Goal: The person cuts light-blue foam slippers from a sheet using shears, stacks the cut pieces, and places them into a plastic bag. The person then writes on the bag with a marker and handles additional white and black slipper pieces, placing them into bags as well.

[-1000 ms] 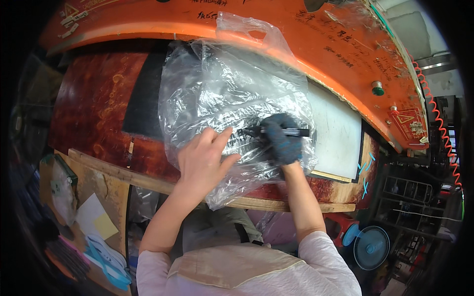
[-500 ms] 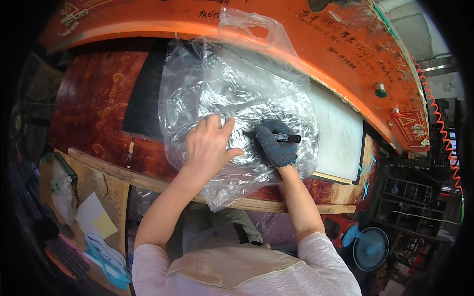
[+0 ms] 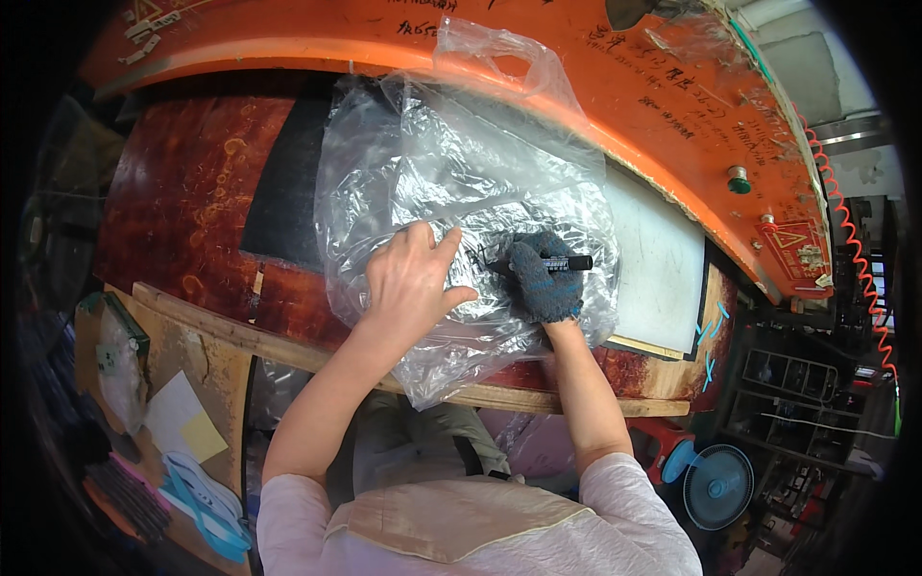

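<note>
A large clear plastic bag [image 3: 432, 163] lies spread and wrinkled over the work surface, its handle end pointing toward the far side. My bare left hand [image 3: 411, 278] rests on it with thumb and fingers apart. In a dark grey knit glove, my right hand [image 3: 545, 278] grips a black marker pen [image 3: 569, 263] whose tip is at the plastic. Dark pen strokes [image 3: 477, 254] show on the bag just left of the glove.
An orange machine beam [image 3: 653, 106] arches along the far side. Under the bag are a reddish-brown board [image 3: 192, 182], a black sheet [image 3: 288, 192] and a white panel [image 3: 658, 259]. A side shelf at lower left holds papers [image 3: 178, 413]; a blue fan [image 3: 718, 487] stands at lower right.
My right hand and the marker have shifted slightly to the right, and more dark strokes show on the bag. My left hand stays pressed on the plastic.
</note>
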Motion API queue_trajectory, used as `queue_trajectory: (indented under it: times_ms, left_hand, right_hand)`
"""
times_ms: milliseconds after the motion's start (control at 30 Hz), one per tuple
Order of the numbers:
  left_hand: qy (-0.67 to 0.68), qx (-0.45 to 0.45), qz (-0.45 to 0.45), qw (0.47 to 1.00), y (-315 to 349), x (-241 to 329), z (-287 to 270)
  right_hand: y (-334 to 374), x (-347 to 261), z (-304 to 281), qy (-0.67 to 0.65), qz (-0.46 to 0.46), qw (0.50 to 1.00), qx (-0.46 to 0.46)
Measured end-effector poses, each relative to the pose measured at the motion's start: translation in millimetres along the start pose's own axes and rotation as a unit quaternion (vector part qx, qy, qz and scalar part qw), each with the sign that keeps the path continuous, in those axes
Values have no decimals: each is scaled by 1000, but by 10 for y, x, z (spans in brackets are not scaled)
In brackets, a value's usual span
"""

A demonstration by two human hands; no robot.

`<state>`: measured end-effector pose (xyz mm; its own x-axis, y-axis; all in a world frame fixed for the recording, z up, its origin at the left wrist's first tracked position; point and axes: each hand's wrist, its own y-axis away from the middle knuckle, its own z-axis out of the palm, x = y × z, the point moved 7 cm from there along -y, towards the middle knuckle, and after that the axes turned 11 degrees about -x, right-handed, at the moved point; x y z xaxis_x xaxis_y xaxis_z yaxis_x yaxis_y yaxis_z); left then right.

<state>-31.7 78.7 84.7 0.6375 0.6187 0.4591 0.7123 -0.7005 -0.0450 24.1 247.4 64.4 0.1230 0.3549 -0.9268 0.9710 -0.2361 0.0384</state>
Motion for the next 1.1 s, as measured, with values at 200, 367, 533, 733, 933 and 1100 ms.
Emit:
queue_trajectory:
  times_ms: [200,367,533,733,933,1100]
  left_hand:
    - [3,-9,-8,1000,9,-13,14]
    - [-1,-15,-18,1000,15,-13,17]
    - [1,-32,-29,999,57,-23,9]
    - [-13,-9,-12,1000,117,-22,-7]
    - [2,4,-9,1000,126,-42,-4]
    - [16,4,-13,1000,138,-53,-16]
  right_hand:
    - [16,28,-16,-8,9,1000,12]
    - [66,-116,8,54,-113,992,-2]
    - [26,174,-305,-81,48,990,105]
    - [-96,143,-300,-69,30,995,67]
    - [-133,66,-189,29,1,999,15]
    - [-118,141,-187,-59,51,997,-23]
